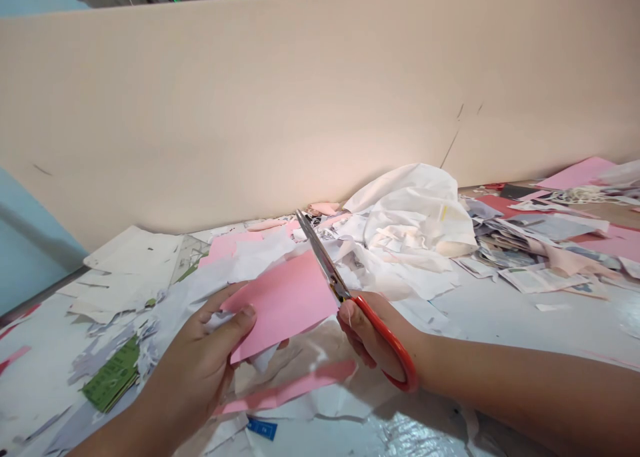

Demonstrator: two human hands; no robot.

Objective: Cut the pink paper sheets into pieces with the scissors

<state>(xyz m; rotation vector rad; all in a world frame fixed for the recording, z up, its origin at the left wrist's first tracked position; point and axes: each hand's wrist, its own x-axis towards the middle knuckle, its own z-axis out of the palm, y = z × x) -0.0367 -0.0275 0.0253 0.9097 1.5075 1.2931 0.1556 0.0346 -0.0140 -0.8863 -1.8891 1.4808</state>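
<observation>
My left hand (205,354) pinches the near left edge of a pink sheet of paper (283,302), thumb on top, holding it above the table. My right hand (370,337) grips a pair of scissors (333,277) by the red handles. The metal blades point up and away along the right edge of the pink sheet and look nearly closed. A cut pink strip (295,389) lies on the table beneath both hands.
Paper scraps cover the white table (500,310): white sheets (130,264) at left, a green piece (111,376), a crumpled white heap (420,210) behind the scissors, printed cuttings and pink sheets (575,174) at right. A tall beige board (300,97) walls off the back.
</observation>
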